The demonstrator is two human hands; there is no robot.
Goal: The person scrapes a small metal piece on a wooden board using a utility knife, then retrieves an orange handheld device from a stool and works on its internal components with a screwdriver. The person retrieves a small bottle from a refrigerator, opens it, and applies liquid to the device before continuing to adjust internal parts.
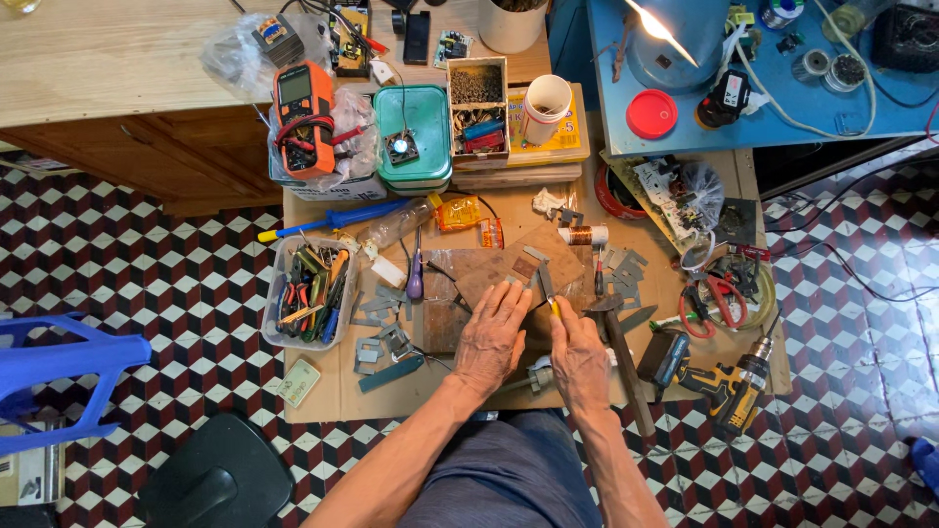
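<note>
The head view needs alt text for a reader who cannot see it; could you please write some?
A person's left hand presses small grey metal plates onto a brown wooden board, while the right hand holds a yellow-handled tool, on a cluttered cardboard-topped workbench.

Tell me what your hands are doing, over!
Left hand flat on wooden board, pinning a metal piece. Right hand grips a yellow-handled tool. Hammer beside right hand; metal plates scattered.

I am sitting at my low cardboard-covered bench [323, 391]; a clear tool tray [309, 293], a wooden block [509, 274], loose metal plates [377, 328], a hammer [618, 352] and a cordless drill [734, 386] are lying directly on it.
</note>
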